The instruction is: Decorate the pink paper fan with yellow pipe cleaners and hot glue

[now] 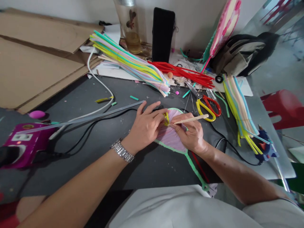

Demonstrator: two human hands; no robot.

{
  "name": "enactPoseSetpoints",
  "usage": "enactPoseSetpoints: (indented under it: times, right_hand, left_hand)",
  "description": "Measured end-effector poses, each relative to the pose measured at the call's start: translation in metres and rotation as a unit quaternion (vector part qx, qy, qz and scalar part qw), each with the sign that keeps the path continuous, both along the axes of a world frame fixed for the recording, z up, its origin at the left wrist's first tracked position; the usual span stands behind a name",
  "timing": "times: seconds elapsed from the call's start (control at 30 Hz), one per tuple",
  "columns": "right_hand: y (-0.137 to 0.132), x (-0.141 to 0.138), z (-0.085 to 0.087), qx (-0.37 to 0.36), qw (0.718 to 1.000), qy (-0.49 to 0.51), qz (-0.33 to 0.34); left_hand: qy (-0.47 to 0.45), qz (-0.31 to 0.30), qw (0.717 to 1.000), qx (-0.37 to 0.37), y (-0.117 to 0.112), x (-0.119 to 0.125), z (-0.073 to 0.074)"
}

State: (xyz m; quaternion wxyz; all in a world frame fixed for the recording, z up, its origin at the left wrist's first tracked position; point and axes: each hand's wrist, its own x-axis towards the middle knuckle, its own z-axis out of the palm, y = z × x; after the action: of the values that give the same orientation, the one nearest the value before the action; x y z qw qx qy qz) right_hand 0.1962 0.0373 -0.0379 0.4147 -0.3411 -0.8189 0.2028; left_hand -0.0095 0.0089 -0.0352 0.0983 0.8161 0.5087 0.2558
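This is a small handicraft workshop. On the dark bench [152, 171] lie bundles of coloured plastic strips [128, 60], a heap of red strips [182, 74] and scissors [206, 109], with a corded magenta appliance [26, 145] at the bench's left end. Sheets of cardboard [40, 60] lie beyond that end, and a red plastic stool [285, 107] stands off the bench's right side.

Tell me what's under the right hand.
The right hand rests on a lilac fan with a green rim. The fan's surface beneath the palm is covered and cannot be seen.
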Motion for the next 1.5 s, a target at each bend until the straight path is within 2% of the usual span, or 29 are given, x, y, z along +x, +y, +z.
enactPoseSetpoints:
  times: [0.13, 0.37, 0.53, 0.6, 0.9, 1.23, 1.5]
  right_hand:
    - [0.001, -0.001, 0.002, 0.017, 1.000, -0.002, 0.016]
    - [0.002, -0.002, 0.002, -0.001, 1.000, -0.016, 0.023]
    - [0.000, 0.000, -0.002, -0.064, 0.996, 0.037, -0.055]
    - [0.000, 0.001, -0.004, -0.078, 0.994, 0.035, -0.065]
    - [0.000, -0.001, -0.007, -0.071, 0.996, 0.029, -0.045]
    - [0.003, -0.001, -0.010, -0.050, 0.998, 0.040, -0.026]
    - [0.004, -0.002, -0.005, -0.042, 0.998, 0.036, -0.008]
  left_hand:
    - [0.003, 0.004, 1.000, 0.006, 0.000, 0.001, -0.001]
    - [0.000, 0.009, 1.000, 0.011, -0.001, 0.001, -0.004]
    - [-0.007, 0.014, 1.000, 0.018, -0.001, 0.002, -0.004]
    - [-0.006, 0.014, 1.000, 0.019, -0.001, 0.002, -0.004]
    - [-0.008, 0.020, 1.000, 0.008, -0.001, 0.003, -0.004]
    - [0.014, 0.027, 0.999, 0.032, 0.001, 0.001, -0.008]
    - [-0.020, 0.032, 0.999, 0.026, 0.002, 0.001, -0.009]
